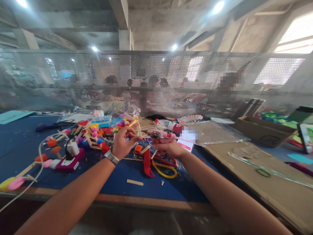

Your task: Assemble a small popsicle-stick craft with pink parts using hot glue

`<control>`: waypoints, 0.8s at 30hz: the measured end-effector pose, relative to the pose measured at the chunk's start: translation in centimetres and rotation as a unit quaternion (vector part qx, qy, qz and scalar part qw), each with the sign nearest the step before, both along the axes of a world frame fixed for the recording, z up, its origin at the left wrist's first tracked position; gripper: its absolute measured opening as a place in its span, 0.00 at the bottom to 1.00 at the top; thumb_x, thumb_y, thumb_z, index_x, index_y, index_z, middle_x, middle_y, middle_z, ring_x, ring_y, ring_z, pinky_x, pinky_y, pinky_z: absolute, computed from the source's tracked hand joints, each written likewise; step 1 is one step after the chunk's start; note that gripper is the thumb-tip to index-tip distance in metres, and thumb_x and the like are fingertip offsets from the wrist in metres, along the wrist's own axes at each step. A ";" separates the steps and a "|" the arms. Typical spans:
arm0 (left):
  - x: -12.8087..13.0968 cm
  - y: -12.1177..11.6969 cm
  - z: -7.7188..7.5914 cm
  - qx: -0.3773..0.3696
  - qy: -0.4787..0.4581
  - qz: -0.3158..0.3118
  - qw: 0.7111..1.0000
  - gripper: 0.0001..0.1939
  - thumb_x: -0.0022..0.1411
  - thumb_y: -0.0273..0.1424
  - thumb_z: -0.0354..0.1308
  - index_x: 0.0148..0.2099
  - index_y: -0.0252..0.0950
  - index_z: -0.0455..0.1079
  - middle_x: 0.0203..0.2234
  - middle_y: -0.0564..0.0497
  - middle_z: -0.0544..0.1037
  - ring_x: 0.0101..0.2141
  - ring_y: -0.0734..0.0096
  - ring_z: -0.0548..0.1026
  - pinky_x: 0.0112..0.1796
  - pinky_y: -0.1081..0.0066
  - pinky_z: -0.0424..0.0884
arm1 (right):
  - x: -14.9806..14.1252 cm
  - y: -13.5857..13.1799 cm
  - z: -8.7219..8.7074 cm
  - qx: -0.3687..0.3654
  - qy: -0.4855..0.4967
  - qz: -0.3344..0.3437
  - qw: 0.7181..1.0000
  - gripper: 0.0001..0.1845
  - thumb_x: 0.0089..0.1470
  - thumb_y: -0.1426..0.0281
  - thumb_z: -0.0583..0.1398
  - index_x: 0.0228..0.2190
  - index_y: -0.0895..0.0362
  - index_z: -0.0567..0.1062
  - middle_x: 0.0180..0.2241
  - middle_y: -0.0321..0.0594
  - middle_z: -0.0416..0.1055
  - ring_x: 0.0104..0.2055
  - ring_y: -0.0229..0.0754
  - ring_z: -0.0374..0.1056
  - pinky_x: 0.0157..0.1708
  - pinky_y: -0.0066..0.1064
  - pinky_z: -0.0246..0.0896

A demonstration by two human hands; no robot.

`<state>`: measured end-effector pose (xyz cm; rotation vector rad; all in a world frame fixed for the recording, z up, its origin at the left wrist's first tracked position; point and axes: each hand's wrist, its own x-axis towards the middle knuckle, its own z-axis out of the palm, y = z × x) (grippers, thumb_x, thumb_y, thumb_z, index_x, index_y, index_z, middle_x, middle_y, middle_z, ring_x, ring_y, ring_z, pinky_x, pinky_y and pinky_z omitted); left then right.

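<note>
My right hand (pixel 165 147) grips a pink glue gun (pixel 162 137), its nozzle end pointing left toward my other hand. Thumb and fingers of my left hand (pixel 124 140) are pinched together, and what sits between them is too small to make out. Pale wooden craft sticks (pixel 139 128) stand just behind the left fingertips. Below the hands lie a red strip (pixel 147 163), an orange pompom (pixel 138 149) and a yellow loop (pixel 166 171). A loose craft stick (pixel 135 182) rests near the table's front edge.
To the left, a purple power strip (pixel 70 163) holds a white plug, with a white cable (pixel 40 153) trailing off. Behind it sits a stick structure with coloured pompoms (pixel 94 135). A bottle (pixel 168 125), lit phone (pixel 187 138) and cardboard box (pixel 265 130) are rightward. A perforated screen (pixel 146 68) stands behind.
</note>
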<state>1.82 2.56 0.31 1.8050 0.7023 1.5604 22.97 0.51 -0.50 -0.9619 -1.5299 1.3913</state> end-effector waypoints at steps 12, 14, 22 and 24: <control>0.1 -0.1 0.2 -0.024 -0.029 0.005 0.999 0.21 0.46 0.38 0.71 0.30 0.35 0.62 0.45 0.41 0.79 0.22 0.78 0.73 0.25 0.74 0.66 | 0.1 -0.3 0.4 0.005 -0.017 0.009 1.000 0.21 0.34 0.60 0.70 0.19 0.56 0.64 0.17 0.27 0.60 0.16 0.29 0.55 0.17 0.26 0.50; 0.1 0.0 0.2 -0.027 -0.031 0.004 0.999 0.21 0.46 0.38 0.71 0.30 0.36 0.62 0.43 0.41 0.79 0.22 0.77 0.74 0.26 0.74 0.66 | 0.1 -0.3 0.4 0.006 -0.013 0.007 1.000 0.21 0.34 0.60 0.70 0.20 0.56 0.64 0.17 0.27 0.60 0.16 0.29 0.54 0.17 0.26 0.50; 0.2 0.0 0.2 -0.031 -0.039 0.003 0.999 0.21 0.45 0.38 0.72 0.30 0.36 0.62 0.40 0.43 0.80 0.21 0.76 0.74 0.26 0.74 0.66 | 0.2 -0.4 0.5 0.009 -0.027 0.020 0.999 0.22 0.34 0.59 0.70 0.21 0.56 0.65 0.16 0.27 0.60 0.16 0.30 0.56 0.17 0.27 0.48; 0.2 0.0 0.3 -0.034 -0.043 -0.001 0.998 0.21 0.44 0.38 0.72 0.30 0.36 0.62 0.42 0.42 0.80 0.22 0.76 0.75 0.26 0.74 0.67 | 0.2 -0.3 0.5 0.009 -0.027 0.024 0.999 0.22 0.34 0.58 0.70 0.21 0.56 0.65 0.16 0.26 0.60 0.16 0.30 0.56 0.17 0.27 0.48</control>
